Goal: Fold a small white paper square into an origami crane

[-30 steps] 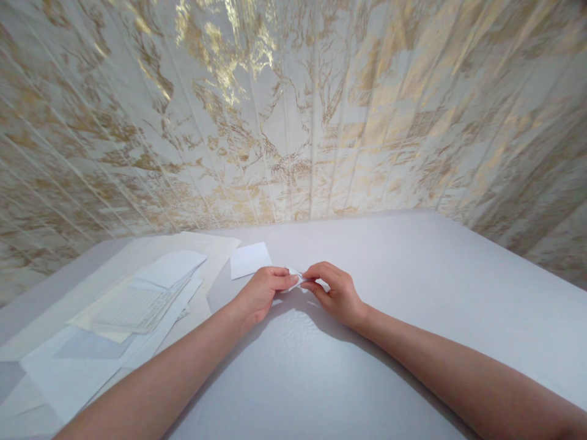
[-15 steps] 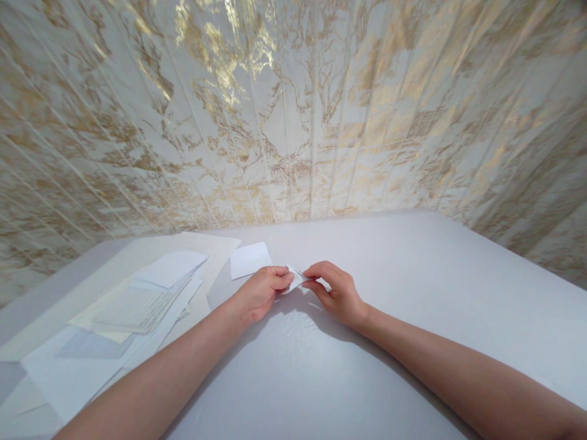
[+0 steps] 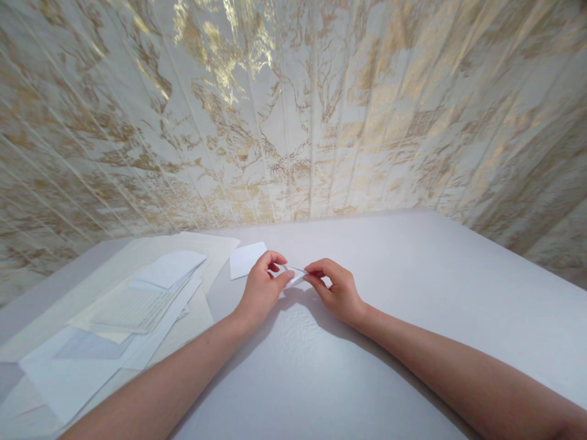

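Note:
My left hand and my right hand meet near the middle of a pale grey table. Between their fingertips they pinch a small folded piece of white paper, held just above the surface. The left thumb and forefinger curl around its left end, and the right fingers pinch its right end. Most of the paper is hidden by the fingers. A small white paper square lies flat just beyond the left hand.
A loose pile of white and cream paper sheets covers the table's left side. A wall with gold-veined marble panels rises right behind the table's far edge.
My left hand has lifted and turned, its forefinger now raised over the small paper. The right hand has barely moved. The paper sits a little higher between the fingers.

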Available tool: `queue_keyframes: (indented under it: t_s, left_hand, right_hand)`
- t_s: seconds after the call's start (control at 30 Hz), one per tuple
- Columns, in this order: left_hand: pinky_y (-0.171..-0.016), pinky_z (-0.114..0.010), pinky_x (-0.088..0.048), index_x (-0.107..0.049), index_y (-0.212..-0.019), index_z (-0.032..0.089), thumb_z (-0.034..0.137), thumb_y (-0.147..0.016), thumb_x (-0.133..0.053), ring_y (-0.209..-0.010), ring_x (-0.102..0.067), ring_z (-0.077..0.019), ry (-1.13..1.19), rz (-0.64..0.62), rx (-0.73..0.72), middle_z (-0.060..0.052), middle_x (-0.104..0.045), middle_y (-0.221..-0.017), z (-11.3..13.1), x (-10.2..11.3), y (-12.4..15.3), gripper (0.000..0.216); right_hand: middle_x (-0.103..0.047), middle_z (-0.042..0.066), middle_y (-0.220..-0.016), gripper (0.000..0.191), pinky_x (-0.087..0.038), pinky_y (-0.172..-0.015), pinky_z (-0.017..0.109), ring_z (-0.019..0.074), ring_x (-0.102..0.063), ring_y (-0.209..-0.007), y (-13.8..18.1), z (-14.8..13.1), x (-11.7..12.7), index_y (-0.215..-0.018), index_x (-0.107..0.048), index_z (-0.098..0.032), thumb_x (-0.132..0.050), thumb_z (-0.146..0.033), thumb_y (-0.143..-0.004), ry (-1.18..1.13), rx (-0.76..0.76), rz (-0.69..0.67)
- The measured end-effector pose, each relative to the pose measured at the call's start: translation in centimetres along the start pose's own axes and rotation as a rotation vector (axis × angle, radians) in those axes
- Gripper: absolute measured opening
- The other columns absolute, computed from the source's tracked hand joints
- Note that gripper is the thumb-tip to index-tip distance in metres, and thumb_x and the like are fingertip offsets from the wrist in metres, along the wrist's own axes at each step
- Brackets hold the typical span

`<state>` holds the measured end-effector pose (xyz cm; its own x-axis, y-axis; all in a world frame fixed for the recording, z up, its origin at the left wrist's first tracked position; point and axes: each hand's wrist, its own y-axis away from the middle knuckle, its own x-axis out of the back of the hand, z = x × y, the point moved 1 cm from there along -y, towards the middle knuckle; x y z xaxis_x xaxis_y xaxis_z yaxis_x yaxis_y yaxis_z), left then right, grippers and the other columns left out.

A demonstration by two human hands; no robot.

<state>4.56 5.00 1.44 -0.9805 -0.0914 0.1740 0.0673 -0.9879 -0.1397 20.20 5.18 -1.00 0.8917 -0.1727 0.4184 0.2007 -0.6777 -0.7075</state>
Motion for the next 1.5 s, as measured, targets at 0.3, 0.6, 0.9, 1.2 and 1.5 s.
queue_keyframes:
  t_s: [0.3,0.6,0.9,1.2,1.5]
  left_hand:
    - [-0.073,-0.025,-0.040,-0.057,-0.096,0.023,0.021,-0.068,-0.061,-0.069,-0.052,-0.0132,-0.222,-0.089,-0.321,0.003,-0.059,-0.071,-0.1,0.1,0.6,0.028]
    - [-0.074,-0.028,-0.042,-0.069,-0.082,0.022,0.020,-0.077,-0.048,-0.076,-0.058,-0.0177,-0.274,-0.101,-0.422,-0.004,-0.067,-0.078,-0.1,0.4,0.5,0.022]
    - [-0.080,-0.031,-0.042,-0.070,-0.087,0.024,0.019,-0.070,-0.060,-0.083,-0.059,-0.0197,-0.283,-0.060,-0.399,-0.004,-0.069,-0.087,-0.1,0.0,0.5,0.020]
    - [-0.075,-0.029,-0.044,-0.070,-0.081,0.025,0.017,-0.069,-0.061,-0.078,-0.058,-0.0178,-0.212,0.010,-0.360,-0.002,-0.067,-0.081,-0.3,0.2,0.1,0.017]
    - [-0.076,-0.029,-0.042,-0.069,-0.078,0.024,0.014,-0.067,-0.059,-0.077,-0.057,-0.0174,-0.265,-0.147,-0.356,-0.002,-0.065,-0.079,-0.9,0.1,-0.1,0.018]
  right_hand:
    - [-0.060,0.002,-0.065,0.005,-0.049,-0.055,0.026,0.0136,-0.058,-0.057,-0.1,0.7,-0.4,-0.078,-0.057,-0.017,-0.056,-0.020,-0.075,-0.131,-0.270,0.061]
    - [-0.061,0.002,-0.064,0.008,-0.051,-0.054,0.026,0.0140,-0.060,-0.056,0.0,0.3,-0.6,-0.078,-0.056,-0.017,-0.055,-0.025,-0.076,-0.228,-0.319,0.045]
    - [-0.060,0.002,-0.065,0.009,-0.051,-0.054,0.026,0.0142,-0.061,-0.057,0.0,0.3,-0.6,-0.077,-0.056,-0.017,-0.055,-0.025,-0.076,-0.236,-0.322,0.062]
    - [-0.058,0.001,-0.067,0.011,-0.051,-0.056,0.026,0.0125,-0.059,-0.058,0.3,0.3,-0.9,-0.084,-0.054,-0.017,-0.053,-0.026,-0.078,-0.271,-0.305,0.054]
    - [-0.059,0.003,-0.077,0.007,-0.050,-0.059,0.024,0.0135,-0.057,-0.072,0.1,0.5,-0.4,-0.081,-0.058,-0.018,-0.054,-0.016,-0.076,-0.092,-0.164,-0.020]
